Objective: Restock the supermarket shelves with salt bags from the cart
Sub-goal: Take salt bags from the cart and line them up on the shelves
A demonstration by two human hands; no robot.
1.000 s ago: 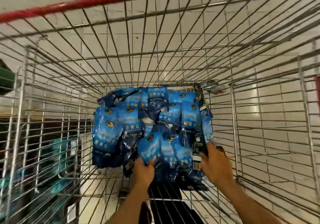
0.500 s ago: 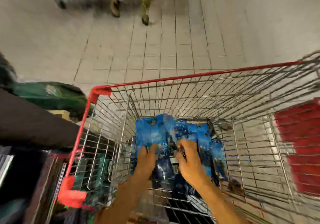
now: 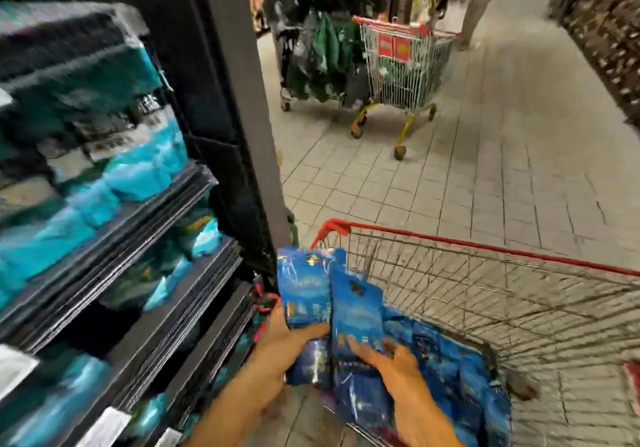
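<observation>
1. The person's left hand [image 3: 280,337] grips a blue salt bag [image 3: 304,291] from below, thumb laid across its lower front and fingers curled behind, so the bag stands nearly upright above the cart's near left corner.
2. The right hand [image 3: 391,356] pinches a second blue salt bag [image 3: 356,311] at its lower edge, fingers on the front; this bag overlaps the right side of the first and tilts slightly.
3. Under and to the right of both hands, a heap of blue salt bags [image 3: 450,377] lies in the wire shopping cart [image 3: 519,294], whose red top rail runs across the far side.
4. To the left stand dark supermarket shelves [image 3: 145,266], stepped one above another, holding blurred teal packages [image 3: 138,169]; white price labels [image 3: 110,426] sit on the lower shelf edges.
5. A dark upright shelf post [image 3: 249,135] rises just beyond the held bags.
6. Farther along the grey tiled floor [image 3: 485,169] stands another wire trolley [image 3: 405,66] with red signs on it, dark green goods [image 3: 322,52] piled beside it.
7. At the far top, a person's legs [image 3: 481,0] show, blurred.
</observation>
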